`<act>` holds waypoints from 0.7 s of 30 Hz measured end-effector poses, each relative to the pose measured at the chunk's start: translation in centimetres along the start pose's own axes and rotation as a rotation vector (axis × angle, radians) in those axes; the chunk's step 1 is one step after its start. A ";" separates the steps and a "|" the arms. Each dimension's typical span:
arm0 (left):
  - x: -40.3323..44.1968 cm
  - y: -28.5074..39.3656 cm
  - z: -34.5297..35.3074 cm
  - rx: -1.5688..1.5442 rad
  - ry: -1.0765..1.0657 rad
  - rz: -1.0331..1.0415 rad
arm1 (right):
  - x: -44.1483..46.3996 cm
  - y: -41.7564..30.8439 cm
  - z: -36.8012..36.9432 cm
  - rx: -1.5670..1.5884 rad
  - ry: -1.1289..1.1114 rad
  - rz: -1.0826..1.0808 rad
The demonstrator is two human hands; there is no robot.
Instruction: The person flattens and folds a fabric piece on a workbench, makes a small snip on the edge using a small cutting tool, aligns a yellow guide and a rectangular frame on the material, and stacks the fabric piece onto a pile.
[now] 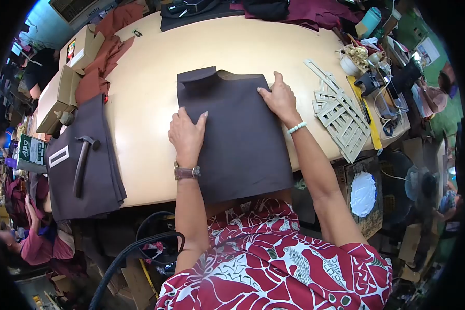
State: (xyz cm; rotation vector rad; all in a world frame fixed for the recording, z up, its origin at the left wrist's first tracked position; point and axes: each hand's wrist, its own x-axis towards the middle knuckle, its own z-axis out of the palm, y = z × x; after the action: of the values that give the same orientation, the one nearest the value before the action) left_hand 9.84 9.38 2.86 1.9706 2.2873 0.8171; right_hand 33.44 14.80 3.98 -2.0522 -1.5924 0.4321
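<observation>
A dark brown cut fabric piece (pixel 243 139) lies before me, its near end reaching past the table edge to my lap. Its upper left corner is folded or raised, and a curved notch shows at the top. My left hand (pixel 187 135) rests along its left edge, thumb and fingers apart. At the upper right edge, my right hand (pixel 280 99) touches the fabric with thumb and forefinger spread. Neither hand visibly grips it.
To the left, a hammer (pixel 82 163) and a white rectangular frame (pixel 59 156) lie on stacked dark fabric (pixel 106 170). Slotted pale templates (pixel 343 121) and a yellow ruler (pixel 366 113) are at right. Cardboard boxes (pixel 57 106) line the left side. Other people sit on both sides.
</observation>
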 end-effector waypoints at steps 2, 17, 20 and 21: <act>0.8 -0.4 1.0 -0.049 -0.057 -0.059 | 1.5 0.5 0.9 0.084 -0.003 0.035; 4.4 0.3 2.2 -0.375 -0.116 -0.209 | 3.3 2.1 1.4 0.228 0.054 0.027; 5.4 -1.0 3.6 -0.711 -0.061 -0.227 | 3.6 2.6 1.7 0.219 0.070 0.018; 5.6 -0.8 3.4 -0.809 -0.017 -0.219 | 3.7 2.6 1.8 0.210 0.073 0.020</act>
State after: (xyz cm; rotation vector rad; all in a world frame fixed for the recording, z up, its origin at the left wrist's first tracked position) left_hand 9.09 15.78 1.37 1.3279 1.6895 1.3881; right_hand 35.56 18.22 1.20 -1.9049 -1.4207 0.5038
